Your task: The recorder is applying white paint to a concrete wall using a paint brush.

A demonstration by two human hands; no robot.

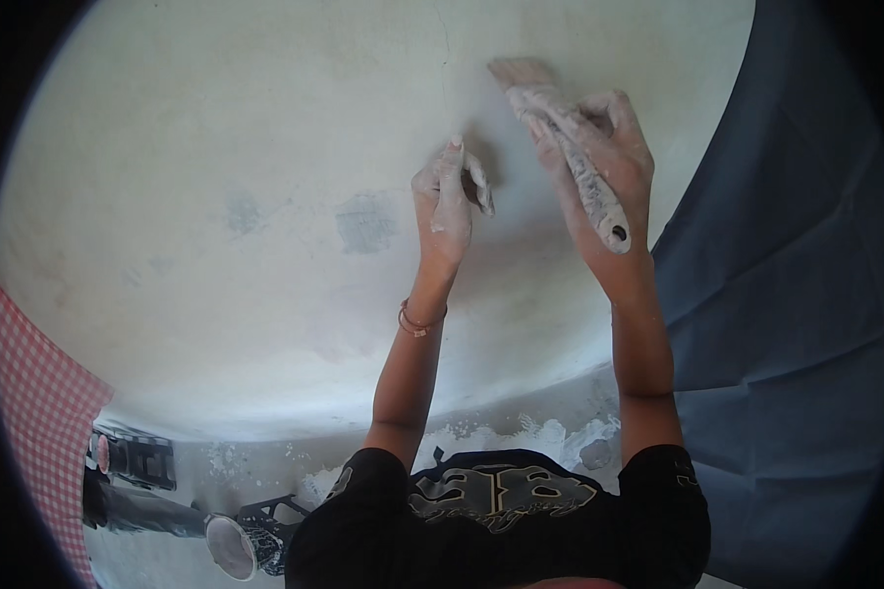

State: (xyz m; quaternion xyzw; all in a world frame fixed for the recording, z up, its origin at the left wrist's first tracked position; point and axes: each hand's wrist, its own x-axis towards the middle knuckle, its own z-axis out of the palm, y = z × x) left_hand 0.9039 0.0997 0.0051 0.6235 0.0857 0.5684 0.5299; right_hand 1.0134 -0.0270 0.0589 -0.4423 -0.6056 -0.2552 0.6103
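Observation:
My right hand (597,154) grips a flat-headed hand tool (593,188), a brush or a scraper. Its handle is caked in white plaster and has a hanging hole at the near end. The tool's broad, brownish head points up and left, close over the pale wall surface (191,132); contact cannot be made out. To its left, my left hand (449,188) hovers near the wall, thumb up and fingers loosely curled. Its palm is hidden, so whether anything is inside does not show. White residue covers both hands.
Grey patches (367,223) and a thin crack (442,37) mark the wall. Dark blue sheeting (781,331) hangs at right, red checked cloth (40,368) at left. On the splattered floor (228,458) stand an open round container (230,547) and black plastic frames (144,456).

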